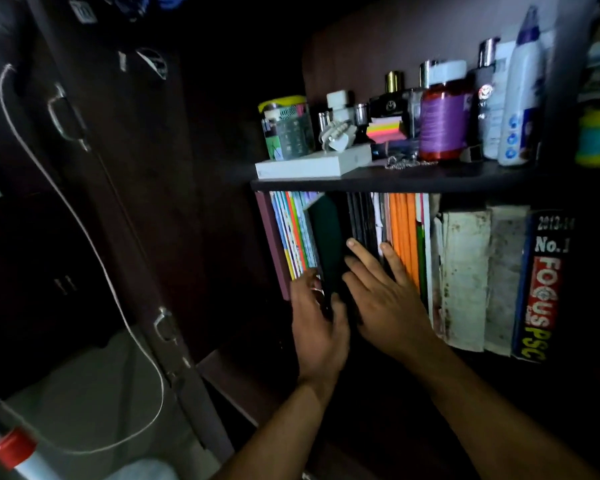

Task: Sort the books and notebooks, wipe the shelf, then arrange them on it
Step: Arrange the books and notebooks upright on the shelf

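1. Dark notebook [329,244] is stood upright among the book row [409,237] under the shelf board [378,183].
2. It is gripped by the left hand [317,327]; the right hand [383,296] is laid flat, fingers straight, against neighbouring spines.
3. Bottles [444,119] and a white box [312,164] are kept above the notebook.

Dark shelf [395,183]; books [465,271] upright beneath, seemingly packed.
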The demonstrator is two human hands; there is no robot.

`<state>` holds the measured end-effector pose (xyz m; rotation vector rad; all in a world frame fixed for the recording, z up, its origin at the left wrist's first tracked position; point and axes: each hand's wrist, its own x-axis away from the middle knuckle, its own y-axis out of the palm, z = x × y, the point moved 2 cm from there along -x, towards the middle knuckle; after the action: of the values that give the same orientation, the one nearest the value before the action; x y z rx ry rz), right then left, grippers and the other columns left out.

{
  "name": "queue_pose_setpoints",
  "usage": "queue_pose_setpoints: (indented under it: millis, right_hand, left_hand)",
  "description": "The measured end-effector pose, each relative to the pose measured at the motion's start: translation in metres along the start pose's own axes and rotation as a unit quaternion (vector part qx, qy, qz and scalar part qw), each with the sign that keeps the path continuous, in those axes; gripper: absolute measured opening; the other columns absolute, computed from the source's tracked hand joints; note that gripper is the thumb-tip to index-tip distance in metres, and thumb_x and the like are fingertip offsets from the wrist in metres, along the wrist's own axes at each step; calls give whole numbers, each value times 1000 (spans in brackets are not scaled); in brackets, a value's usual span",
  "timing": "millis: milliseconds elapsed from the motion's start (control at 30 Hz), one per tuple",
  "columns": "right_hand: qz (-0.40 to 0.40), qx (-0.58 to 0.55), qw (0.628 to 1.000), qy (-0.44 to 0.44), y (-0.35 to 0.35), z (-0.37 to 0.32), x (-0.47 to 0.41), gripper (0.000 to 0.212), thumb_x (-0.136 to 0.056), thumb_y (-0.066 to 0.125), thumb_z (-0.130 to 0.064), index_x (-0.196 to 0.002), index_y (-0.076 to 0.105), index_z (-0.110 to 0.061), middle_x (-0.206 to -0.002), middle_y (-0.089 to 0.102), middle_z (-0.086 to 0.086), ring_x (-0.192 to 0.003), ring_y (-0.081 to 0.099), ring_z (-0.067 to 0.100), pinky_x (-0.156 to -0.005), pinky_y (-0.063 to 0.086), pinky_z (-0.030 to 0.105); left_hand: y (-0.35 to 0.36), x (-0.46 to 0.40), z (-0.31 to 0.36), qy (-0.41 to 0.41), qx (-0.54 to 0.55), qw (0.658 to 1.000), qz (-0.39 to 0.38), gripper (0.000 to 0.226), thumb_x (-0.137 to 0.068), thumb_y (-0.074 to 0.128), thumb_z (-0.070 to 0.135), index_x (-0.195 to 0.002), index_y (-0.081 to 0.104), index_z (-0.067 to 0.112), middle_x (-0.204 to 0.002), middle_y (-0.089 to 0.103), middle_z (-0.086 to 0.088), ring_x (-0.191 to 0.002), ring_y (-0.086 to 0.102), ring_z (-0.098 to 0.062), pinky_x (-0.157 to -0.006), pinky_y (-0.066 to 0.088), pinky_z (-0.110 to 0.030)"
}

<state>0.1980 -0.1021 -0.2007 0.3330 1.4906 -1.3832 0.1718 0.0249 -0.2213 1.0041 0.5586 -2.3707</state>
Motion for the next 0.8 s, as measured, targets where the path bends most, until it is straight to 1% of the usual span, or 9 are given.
queue_pose_setpoints:
  millis: [67,133,200,333,433,500,600,700,800]
  right_hand:
    - [5,-21,1000,5,-4,-1,0,28,-86,61,-19,-111,69,-11,-142,59,8,-154,23,20,-125,13,51]
    - [0,-31,999,9,-5,-2,1,27,-85,62,-18,-111,69,-15,-144,58,4,-154,24,18,-125,15,50]
    - [-11,-29,999,9,-4,-2,1,27,-90,56,-21,-113,68,-17,-147,55,2,-154,22,17,-126,14,49]
    - [-31,7,999,2,-3,1,0,35,-88,56,-22,-121,67,-17,-154,49,4,-155,20,18,-127,8,45]
    - [-36,25,999,-1,0,2,0,50,-84,62,-19,-134,61,-13,-160,39,8,-154,23,21,-127,7,45]
    - [-42,61,997,1,4,2,2,62,-89,52,-23,-149,47,-9,-165,28,10,-155,18,22,-126,9,48]
    - [-93,126,988,-8,14,-1,1,76,-95,38,-40,-158,23,-2,-168,12,16,-157,7,27,-125,7,53]
    - [-145,174,974,-15,24,-10,-11,77,-97,26,-41,-159,12,1,-168,3,20,-157,-1,30,-125,0,55]
    - [-172,204,963,-20,21,-14,-16,75,-97,26,-37,-159,10,2,-168,-3,22,-156,-6,32,-125,-5,54]
  left_hand:
    - [4,0,-7,6,-24,1000,-5,43,-102,60,20,-143,48,29,-137,50,17,-126,44,15,-105,34,-7]
    - [7,-4,-15,-14,-22,1000,-14,50,-101,63,20,-146,46,35,-140,52,19,-129,44,15,-108,34,-9]
    - [13,-14,-19,-10,-31,998,-48,59,-97,64,14,-147,46,41,-132,56,22,-120,49,18,-102,38,-8]
    - [26,-36,-21,25,-132,977,-163,87,-92,52,16,-150,10,66,-121,46,9,-103,59,-15,-79,52,-34]
    - [30,-38,-26,26,-174,968,-180,85,-100,49,22,-148,-7,65,-131,38,8,-109,56,-17,-75,51,-39]
    - [29,-36,-23,32,-127,979,-155,82,-102,44,31,-149,-15,62,-142,33,7,-117,53,-16,-81,53,-39]
    - [27,-38,-22,72,-90,987,-112,68,-102,40,34,-160,4,46,-155,25,6,-138,39,-11,-107,46,-34]
    - [31,-41,-32,88,-101,986,-99,64,-99,49,16,-159,31,27,-164,25,7,-147,29,-10,-120,33,-37]
    - [34,-44,-38,69,-62,991,-96,69,-94,49,7,-160,28,18,-168,21,6,-153,18,-9,-125,24,-38]
